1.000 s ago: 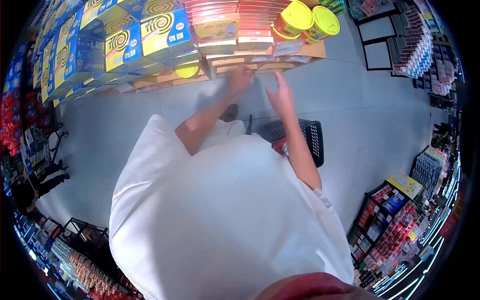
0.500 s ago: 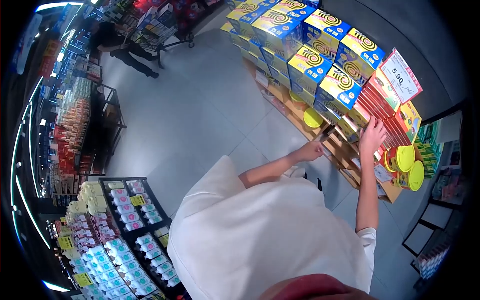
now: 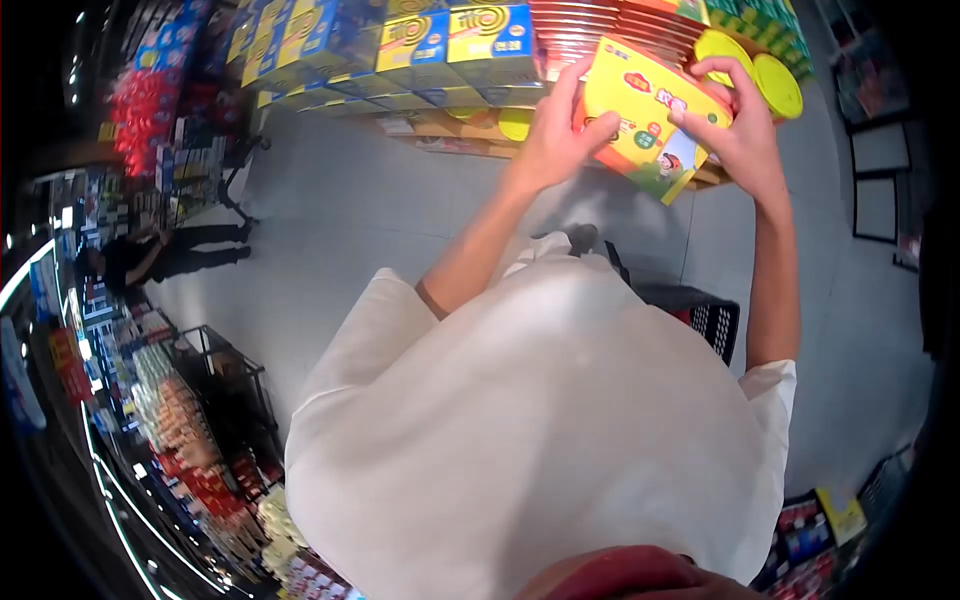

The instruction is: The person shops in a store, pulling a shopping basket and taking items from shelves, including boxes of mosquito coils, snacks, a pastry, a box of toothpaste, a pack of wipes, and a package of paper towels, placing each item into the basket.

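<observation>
A flat yellow cardboard box (image 3: 650, 110), printed with red lettering and a cartoon figure, is held up in front of the shelf display. My left hand (image 3: 560, 135) grips its left edge, with the thumb on the printed face. At the opposite end my right hand (image 3: 745, 130) holds the box, its thumb also pressed on the front and its fingers curled around the top edge. Just behind lie stacked red-edged boxes (image 3: 625, 22). Yellow-lidded tubs (image 3: 775, 88) stand close to my right hand.
Blue and yellow boxes with a spiral print (image 3: 490, 45) fill the display's left part. Below me is a black basket (image 3: 715, 325). A person in dark clothes (image 3: 140, 255) stands across the grey tiled floor (image 3: 370, 220), near stocked shelves.
My right hand has brought the yellow box away from the stack, and my left hand has risen to grip it too. The view has turned toward the display.
</observation>
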Action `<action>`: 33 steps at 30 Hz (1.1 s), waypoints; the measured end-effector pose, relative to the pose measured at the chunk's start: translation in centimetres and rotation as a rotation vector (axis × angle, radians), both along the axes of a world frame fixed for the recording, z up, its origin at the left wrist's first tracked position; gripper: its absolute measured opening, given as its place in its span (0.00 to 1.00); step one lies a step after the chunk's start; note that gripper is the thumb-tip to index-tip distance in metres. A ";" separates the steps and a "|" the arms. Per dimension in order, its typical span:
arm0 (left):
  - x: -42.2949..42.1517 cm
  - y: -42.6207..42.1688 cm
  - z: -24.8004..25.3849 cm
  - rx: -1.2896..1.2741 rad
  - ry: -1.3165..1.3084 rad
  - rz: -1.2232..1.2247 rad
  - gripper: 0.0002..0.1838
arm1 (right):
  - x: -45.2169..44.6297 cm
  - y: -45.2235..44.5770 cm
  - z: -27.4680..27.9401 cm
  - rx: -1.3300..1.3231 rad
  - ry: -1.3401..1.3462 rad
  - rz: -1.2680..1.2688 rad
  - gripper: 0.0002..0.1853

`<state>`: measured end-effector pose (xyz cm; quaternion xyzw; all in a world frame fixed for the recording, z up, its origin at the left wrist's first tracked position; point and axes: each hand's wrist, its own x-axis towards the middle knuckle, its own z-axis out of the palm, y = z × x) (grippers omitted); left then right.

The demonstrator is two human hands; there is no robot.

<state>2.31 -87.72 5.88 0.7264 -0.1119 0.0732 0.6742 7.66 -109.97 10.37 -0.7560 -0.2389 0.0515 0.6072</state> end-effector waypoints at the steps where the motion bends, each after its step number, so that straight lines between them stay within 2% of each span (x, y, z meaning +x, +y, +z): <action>1: -0.3 -1.2 1.6 -0.123 0.069 -0.167 0.31 | -1.8 -1.1 2.0 0.111 0.142 0.014 0.19; 3: -2.4 -3.6 4.9 -0.466 0.323 -0.315 0.25 | -3.9 -4.1 2.9 0.263 0.239 -0.043 0.16; 4: -3.6 -4.8 6.6 -0.521 0.392 -0.336 0.22 | -5.7 -4.5 3.7 0.365 0.293 -0.186 0.18; 5: -4.6 -6.1 7.8 -0.468 0.383 -0.357 0.22 | -7.2 -5.1 4.4 0.469 0.335 -0.328 0.20; 7: -6.0 -7.9 8.8 -0.579 0.508 -0.419 0.23 | -12.0 -7.1 1.5 0.589 -0.028 -0.392 0.18; 9: -7.3 -10.5 9.1 -0.660 0.599 -0.479 0.21 | -17.0 -8.1 6.1 1.004 0.624 -0.166 0.19; 12: -9.5 -13.9 8.9 -0.625 0.648 -0.504 0.18 | -22.7 -11.4 5.6 0.855 0.539 -0.089 0.24; 15: -12.0 -17.1 8.9 -0.615 0.687 -0.558 0.18 | -27.4 -13.4 5.3 0.806 0.455 -0.267 0.23; 17: -13.3 -18.6 8.2 -0.338 0.256 -0.616 0.18 | -30.3 -14.4 4.2 0.681 0.288 -0.435 0.23; 18: -14.0 -19.5 7.7 -0.204 0.039 -0.646 0.18 | -31.5 -15.3 3.1 0.554 0.085 -0.497 0.22; 20: -13.1 -21.7 6.0 -0.152 -0.404 -0.855 0.22 | -32.8 -17.8 0.0 0.233 -0.391 -0.620 0.22; 21: -12.7 -22.9 5.6 -0.112 -0.586 -0.963 0.24 | -33.6 -19.0 -1.1 0.108 -0.514 -0.658 0.21; 23: -12.9 -24.1 5.6 0.117 -0.773 -0.945 0.23 | -35.0 -21.4 -3.3 -0.137 -0.765 -0.771 0.20; 24: -13.4 -25.0 5.5 0.231 -0.867 -0.933 0.23 | -35.7 -21.6 -3.5 -0.191 -0.771 -0.824 0.20; 25: -14.6 -26.9 5.0 0.110 -0.845 -0.918 0.20 | -36.4 -22.2 -4.4 -0.223 -0.711 -0.867 0.21; 27: -13.7 -28.8 3.7 0.175 -0.905 -0.999 0.21 | -38.0 -23.3 -6.2 -0.291 -0.588 -0.944 0.25; 29: -14.9 -30.4 1.9 0.173 -0.379 -0.980 0.20 | -40.1 -23.0 -9.5 -0.144 -0.266 -1.108 0.22; 31: -16.6 -33.7 -2.1 0.186 0.257 -0.999 0.17 | -40.0 -21.4 -15.1 0.593 0.136 -1.187 0.25; 32: -16.6 -34.9 -6.5 0.187 0.520 -1.028 0.18 | -40.8 -21.0 -16.7 0.711 0.373 -1.204 0.26; 33: -17.3 -35.7 -10.7 0.308 0.699 -0.975 0.16 | -41.6 -20.3 -18.5 0.865 0.601 -1.201 0.27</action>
